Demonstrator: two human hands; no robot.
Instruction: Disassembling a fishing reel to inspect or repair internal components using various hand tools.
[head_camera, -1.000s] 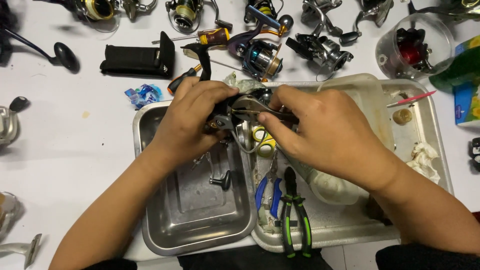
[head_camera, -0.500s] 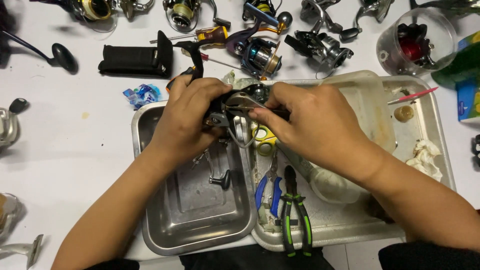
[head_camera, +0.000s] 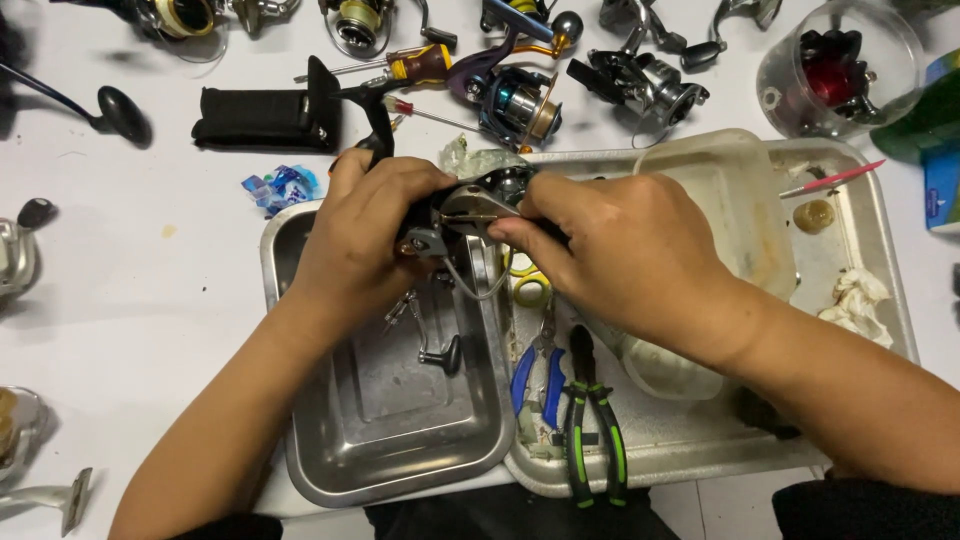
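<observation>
My left hand grips a dark fishing reel body above the near edge of a steel pan. My right hand closes on the reel's right side, thumb and fingers pinching the metal part near its bail wire. The reel is held between both hands, partly hidden by fingers. A black reel handle and small metal parts lie in the pan below.
A larger steel tray to the right holds a plastic tub, blue pliers, green-handled pliers and a rag. Several reels, a screwdriver, a black pouch and a clear cup lie behind.
Both hands have stayed on the reel over the pan, shifting only slightly as the fingers work at it. Nothing was picked up or put down.
</observation>
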